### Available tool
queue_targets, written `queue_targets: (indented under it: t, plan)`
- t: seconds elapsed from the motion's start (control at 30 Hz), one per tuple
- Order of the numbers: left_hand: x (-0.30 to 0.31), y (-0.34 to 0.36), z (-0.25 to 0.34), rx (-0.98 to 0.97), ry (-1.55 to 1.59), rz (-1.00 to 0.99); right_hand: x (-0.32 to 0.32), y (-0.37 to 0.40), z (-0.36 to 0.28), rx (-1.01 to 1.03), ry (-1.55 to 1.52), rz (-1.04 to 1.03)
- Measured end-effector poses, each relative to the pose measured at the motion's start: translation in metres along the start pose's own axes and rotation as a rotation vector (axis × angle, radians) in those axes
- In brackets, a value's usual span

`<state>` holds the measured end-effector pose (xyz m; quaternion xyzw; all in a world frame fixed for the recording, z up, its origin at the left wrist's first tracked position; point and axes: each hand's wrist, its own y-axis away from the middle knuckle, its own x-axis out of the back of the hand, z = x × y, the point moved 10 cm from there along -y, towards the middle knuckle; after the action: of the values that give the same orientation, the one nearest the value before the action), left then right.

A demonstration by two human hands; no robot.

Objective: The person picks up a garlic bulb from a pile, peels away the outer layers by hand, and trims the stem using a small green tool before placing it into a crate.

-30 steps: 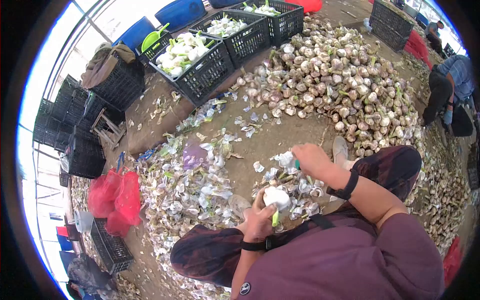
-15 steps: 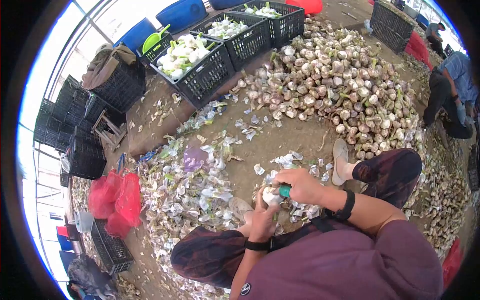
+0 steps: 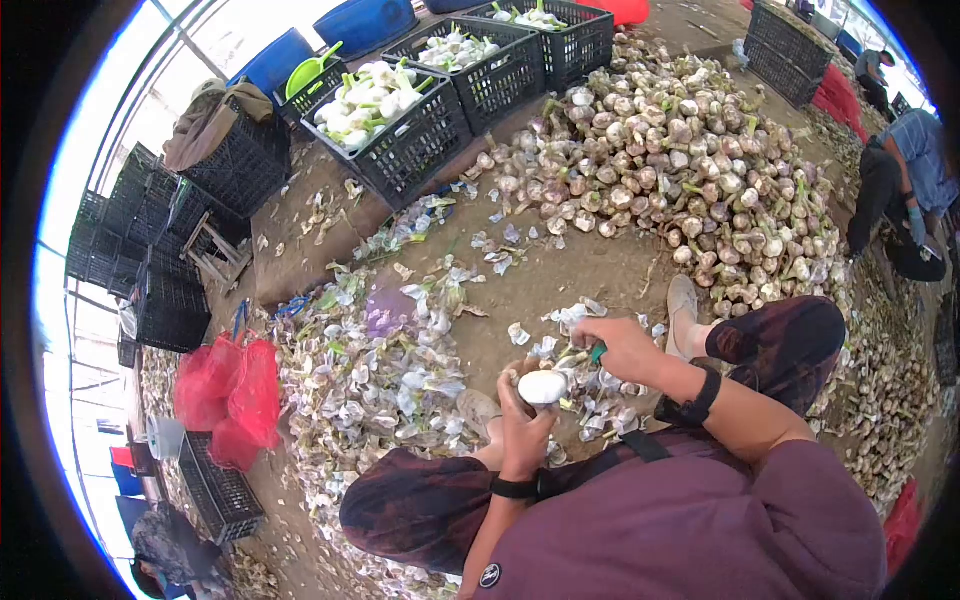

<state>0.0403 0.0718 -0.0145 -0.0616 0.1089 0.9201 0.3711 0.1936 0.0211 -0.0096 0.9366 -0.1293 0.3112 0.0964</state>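
My left hand (image 3: 520,428) is wrapped around a garlic bulb (image 3: 542,388), whose smooth white side faces up. Just right of it, my right hand (image 3: 628,350) is closed on a green-handled tool (image 3: 598,353); only a bit of the handle shows, and I cannot make out its working end. A small gap separates this hand from the bulb. Below both hands, peeled garlic skins (image 3: 600,405) lie on the ground between my legs. A large heap of untrimmed garlic bulbs (image 3: 690,160) rises in front of my right foot.
Black crates (image 3: 415,140) of white garlic stand at the front, one with a green scoop (image 3: 308,70) behind it. Discarded skins (image 3: 370,400) cover the ground at left, near red mesh bags (image 3: 235,390). A co-worker (image 3: 905,170) sits at far right.
My right hand has drawn away from the bulb to the right with the green-handled tool. In my left hand the bulb now shows a smooth white side. The co-worker's hands at right have moved.
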Motion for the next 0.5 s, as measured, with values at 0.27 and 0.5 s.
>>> queue_targets:
  t: [0.27, 0.5]
  plan:
    - [-0.002, -0.005, 0.004, -0.057, -0.182, 0.019, -0.005, 0.012, -0.076, 0.369, -0.124, 0.007]
    - [-0.009, 0.000, -0.004, 0.029, 0.029, -0.052, 0.014, 0.007, -0.042, -0.027, -0.313, 0.125]
